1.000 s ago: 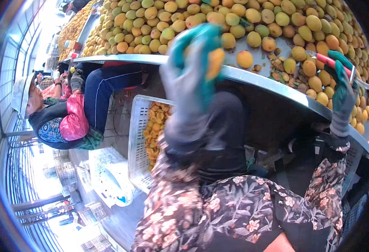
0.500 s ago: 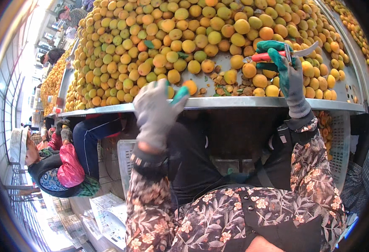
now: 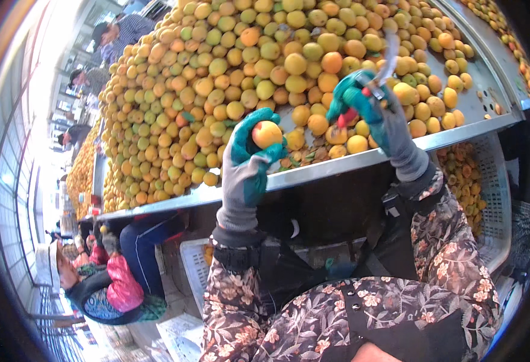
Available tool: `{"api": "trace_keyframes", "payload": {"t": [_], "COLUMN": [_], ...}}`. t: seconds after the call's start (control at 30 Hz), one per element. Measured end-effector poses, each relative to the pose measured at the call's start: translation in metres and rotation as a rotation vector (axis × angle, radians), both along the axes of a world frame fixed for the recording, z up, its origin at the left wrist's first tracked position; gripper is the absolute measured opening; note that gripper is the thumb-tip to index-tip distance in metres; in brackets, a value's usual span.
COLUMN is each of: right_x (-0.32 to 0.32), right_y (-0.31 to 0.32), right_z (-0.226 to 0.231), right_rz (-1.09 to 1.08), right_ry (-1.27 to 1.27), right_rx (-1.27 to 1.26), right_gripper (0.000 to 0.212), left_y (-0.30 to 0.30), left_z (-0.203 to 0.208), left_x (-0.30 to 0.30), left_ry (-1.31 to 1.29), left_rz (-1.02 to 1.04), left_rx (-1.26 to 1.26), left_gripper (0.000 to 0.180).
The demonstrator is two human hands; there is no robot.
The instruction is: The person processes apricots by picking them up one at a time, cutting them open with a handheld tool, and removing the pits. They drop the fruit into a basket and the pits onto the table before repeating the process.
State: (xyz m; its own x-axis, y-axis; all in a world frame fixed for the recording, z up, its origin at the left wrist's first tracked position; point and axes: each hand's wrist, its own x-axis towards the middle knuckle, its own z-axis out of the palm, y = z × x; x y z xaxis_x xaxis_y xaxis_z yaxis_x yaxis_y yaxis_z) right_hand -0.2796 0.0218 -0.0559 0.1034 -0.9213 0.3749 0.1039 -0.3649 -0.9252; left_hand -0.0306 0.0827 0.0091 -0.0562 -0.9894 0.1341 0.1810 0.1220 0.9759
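My left hand [image 3: 245, 172], in a grey glove with green palm and fingers, is raised over the table's front edge. Its fingers curl round a yellow-orange apricot [image 3: 267, 134] with a reddish blush. To the right, my right hand [image 3: 376, 117], gloved alike, is closed on a red-handled knife [image 3: 347, 117]. The knife's curved metal blade [image 3: 390, 57] points up and away, smeared by motion; fingers hide part of the handle. Behind both hands spreads a deep heap of yellow and greenish apricots [image 3: 217, 66] on the metal table [image 3: 337, 164].
Leafy scraps and fruit bits [image 3: 301, 155] lie between my hands. Below the table at right stands a pale crate [image 3: 495, 199] holding halved fruit [image 3: 461, 175]. Another crate [image 3: 194, 262] is by my left arm. A seated co-worker [image 3: 117, 283] is at left, with others farther back.
My left hand has risen from the heap's edge and now holds an apricot in front of me. The right hand has moved left, turning the blade upward. The view has tilted.
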Motion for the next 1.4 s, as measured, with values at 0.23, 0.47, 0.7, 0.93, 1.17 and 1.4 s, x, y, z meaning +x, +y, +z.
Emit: {"api": "trace_keyframes", "payload": {"t": [0.23, 0.47, 0.7, 0.93, 1.17, 1.4], "right_x": [0.017, 0.036, 0.059, 0.058, 0.061, 0.073], "right_y": [0.025, 0.011, 0.005, 0.007, 0.016, 0.017], "right_z": [0.049, 0.057, 0.053, 0.048, 0.050, 0.053], "right_rz": [0.142, -0.099, -0.065, -0.042, -0.065, -0.010], "right_ry": [-0.188, 0.416, 0.523, 0.620, 0.607, 0.684], "right_rx": [0.166, -0.303, -0.275, -0.278, -0.287, -0.269], "right_gripper": [0.053, 0.038, 0.033, 0.043, 0.026, 0.036], "left_y": [-0.022, -0.038, -0.037, -0.034, -0.027, -0.028], "left_z": [0.005, -0.019, -0.017, -0.027, -0.027, -0.026], "left_x": [-0.037, -0.034, -0.032, -0.030, -0.031, -0.028], "left_ry": [0.321, 0.126, -0.072, -0.158, -0.249, -0.250], "left_rz": [-0.197, -0.052, 0.021, -0.015, 0.012, 0.124], "left_rx": [-0.054, -0.022, -0.007, -0.199, -0.163, -0.282], "left_gripper": [0.077, 0.070, 0.061, 0.050, 0.047, 0.043]}}
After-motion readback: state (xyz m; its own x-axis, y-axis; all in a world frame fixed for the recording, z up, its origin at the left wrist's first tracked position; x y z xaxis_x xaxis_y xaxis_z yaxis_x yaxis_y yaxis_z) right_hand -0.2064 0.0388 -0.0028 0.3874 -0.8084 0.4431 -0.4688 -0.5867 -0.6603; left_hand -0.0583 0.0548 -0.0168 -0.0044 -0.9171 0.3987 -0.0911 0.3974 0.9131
